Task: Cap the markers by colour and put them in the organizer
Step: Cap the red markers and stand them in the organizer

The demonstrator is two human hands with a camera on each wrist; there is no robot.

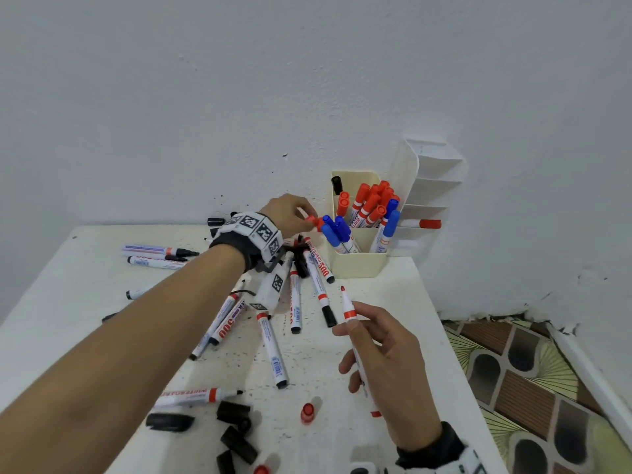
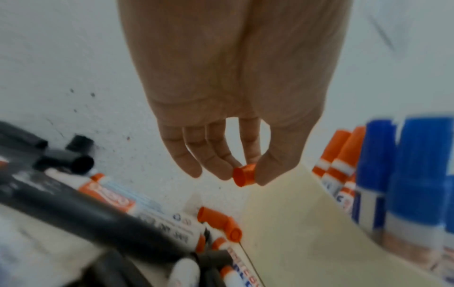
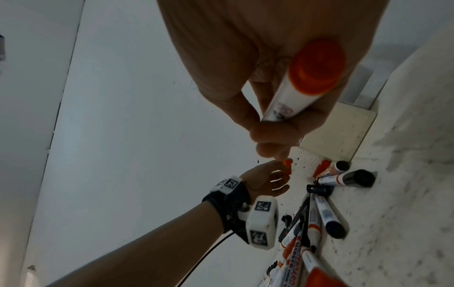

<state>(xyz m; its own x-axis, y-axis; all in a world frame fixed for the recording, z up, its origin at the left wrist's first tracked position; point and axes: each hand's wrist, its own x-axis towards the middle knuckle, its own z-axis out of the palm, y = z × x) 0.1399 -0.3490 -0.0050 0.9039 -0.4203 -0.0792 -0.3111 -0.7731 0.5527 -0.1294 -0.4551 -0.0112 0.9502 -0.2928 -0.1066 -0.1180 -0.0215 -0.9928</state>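
The red cap (image 2: 244, 175) sat pinched between thumb and fingertips of the left hand (image 1: 287, 213), held above the table (image 1: 393, 295) just left of the cream organizer (image 1: 357, 265) — already stocked with red and blue capped markers. The right hand (image 1: 383, 350) gripped an uncapped red marker (image 1: 349, 309), tip upward — well apart from the cap.

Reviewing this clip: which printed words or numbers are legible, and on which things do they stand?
"WHITEBOARD" and "500": on the marker lying beside the organizer.
"WHITEBOARD": on the marker barrel in the right wrist view.
"WHITEBOARD", upside down: on the front marker.
Small print on other barrels: too blurred to read.
Square coded tags on the wrist band: patterns, no text.
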